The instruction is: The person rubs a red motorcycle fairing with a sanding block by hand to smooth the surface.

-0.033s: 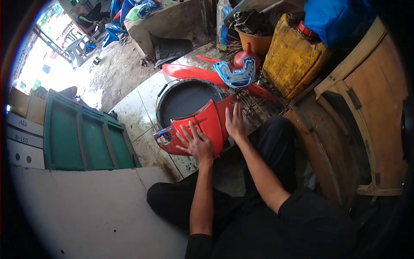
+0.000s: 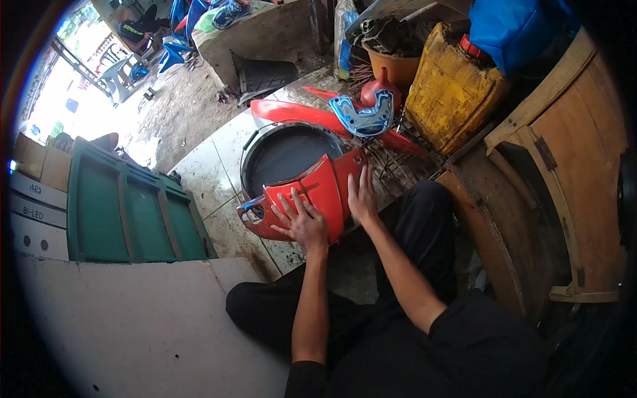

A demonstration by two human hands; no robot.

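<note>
A glossy red curved plastic panel (image 2: 317, 188), which looks like a motorbike fairing, lies across the near rim of a round black basin (image 2: 247, 174) of dark grey liquid. My left hand (image 2: 306, 227) rests flat on the panel with its fingers spread. At the panel's right end, my right hand (image 2: 362, 199) lays outstretched fingers along the red surface; whether anything thin is under them is hidden. The panel's left end has an opening with a bluish edge.
Beyond the basin lie a long red panel (image 2: 295, 114) and a blue-and-silver curved part (image 2: 363, 114). A dirty yellow jerrycan (image 2: 451, 89) and an orange tub (image 2: 387, 65) stand at back right. A green tray-like panel (image 2: 142, 205) leans at left; a wooden frame (image 2: 577, 159) is at right.
My right hand has slid slightly toward me along the panel's right end. My left hand keeps its place on the red panel.
</note>
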